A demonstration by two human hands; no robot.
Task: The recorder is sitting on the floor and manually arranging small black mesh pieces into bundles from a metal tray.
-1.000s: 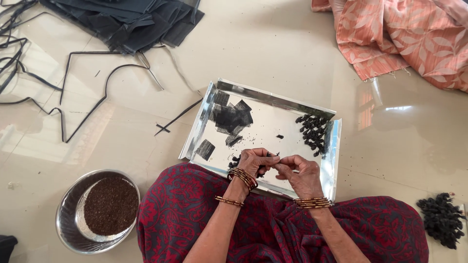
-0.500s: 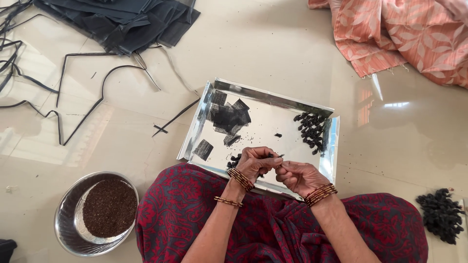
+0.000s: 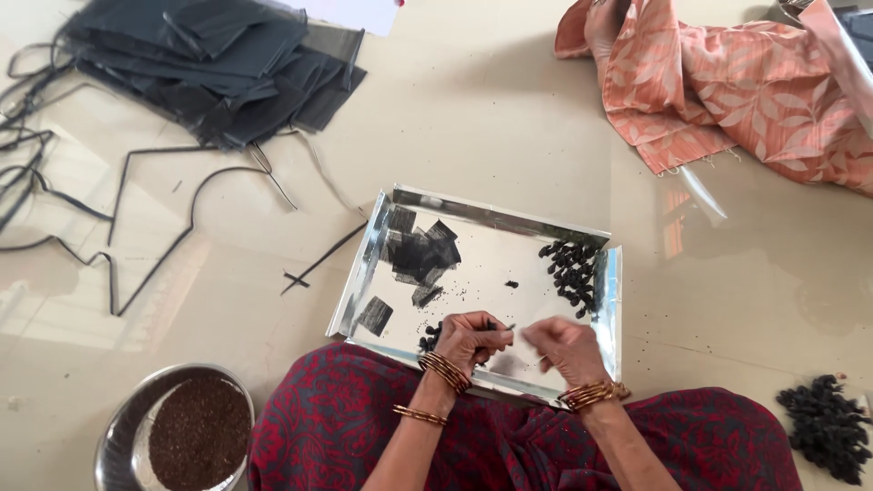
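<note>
In steel tray [image 3: 473, 211]: black squares [image 3: 420, 253], dark pellets [image 3: 570, 271]; left hand [image 3: 470, 339] pinching dark bit, right hand [image 3: 568, 349] blurred, unclear

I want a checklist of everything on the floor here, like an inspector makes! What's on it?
Surface: pale glossy floor, shiny with reflections.
Job's things: shiny silver rectangular tray holding black square pieces and a pile of small black rolled bits; a tiny dark piece pinched in the left hand.
Clutter: round steel bowl of dark brown grains; heap of black bits on the floor; stack of dark sheets; thin black offcut strips.
Hands: left hand and right hand are close together over the tray's near edge; the right is blurred.
Cables: nothing seen.
Surroundings: peach leaf-patterned cloth at top right.
</note>
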